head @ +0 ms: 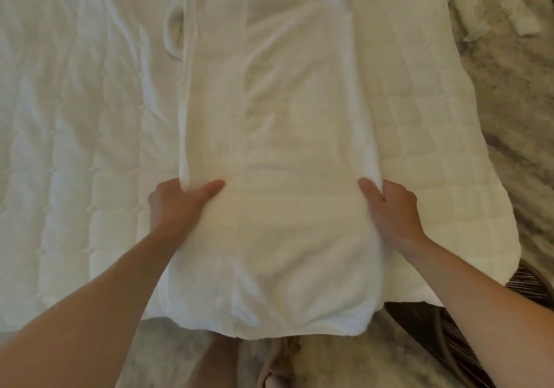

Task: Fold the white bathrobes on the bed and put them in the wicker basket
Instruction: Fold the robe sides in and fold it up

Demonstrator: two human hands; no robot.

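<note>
- left hand (pixel 177 204) grips the left long edge of the white bathrobe (pixel 284 112), thumb lying on top, fingers hidden under the cloth.
- right hand (pixel 394 210) grips the right long edge the same way, level with the left one.
- bathrobe lies folded into a long narrow strip on the bed (pixel 60 124), running away from the person; its near end hangs over the bed's edge.
- a loop of the robe's cloth (pixel 173 32) sticks out on the far left side.
- patterned floor (pixel 521 112) shows to the right of the bed, with two small white items (pixel 493 8) on it, too blurred to name.
</note>
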